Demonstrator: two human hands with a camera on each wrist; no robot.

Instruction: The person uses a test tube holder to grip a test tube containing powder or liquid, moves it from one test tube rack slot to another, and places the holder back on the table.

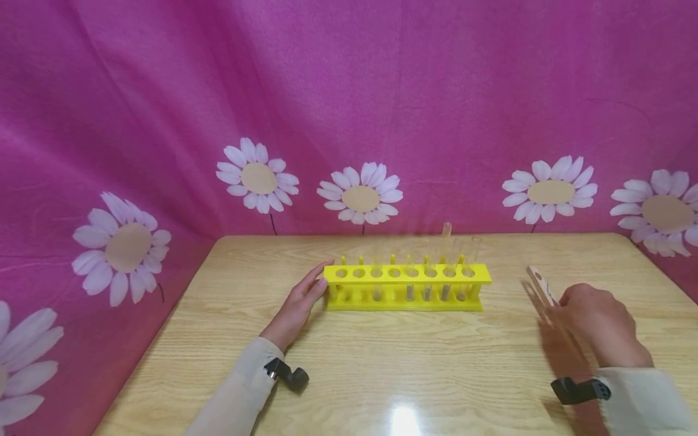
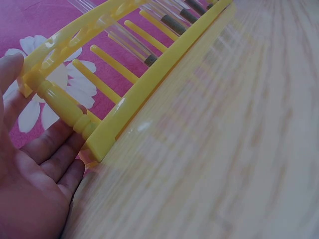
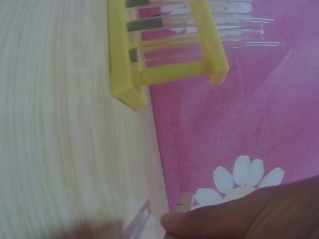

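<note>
A yellow test tube rack (image 1: 382, 307) stands upright on the table. Several clear glass test tubes (image 1: 446, 231) stand in it, mostly toward its right half; some have dark grey contents at the bottom, as the tube (image 2: 149, 60) in the left wrist view shows. My left hand (image 1: 297, 306) grips the rack's left end, thumb near the top bar and fingers behind the end post (image 2: 65, 107). Off to the right of the rack, my right hand (image 1: 597, 318) holds a wooden test tube holder (image 1: 541, 286) above the table. Its tip points up and left; the rest is hidden by the hand.
The light wood table (image 1: 349, 375) meets a magenta curtain (image 1: 447, 121) with white daisies along the back and left. Upright yellow pegs (image 2: 114, 63) line the back of the rack. Black camera mounts (image 1: 289, 372) sit on both wrists.
</note>
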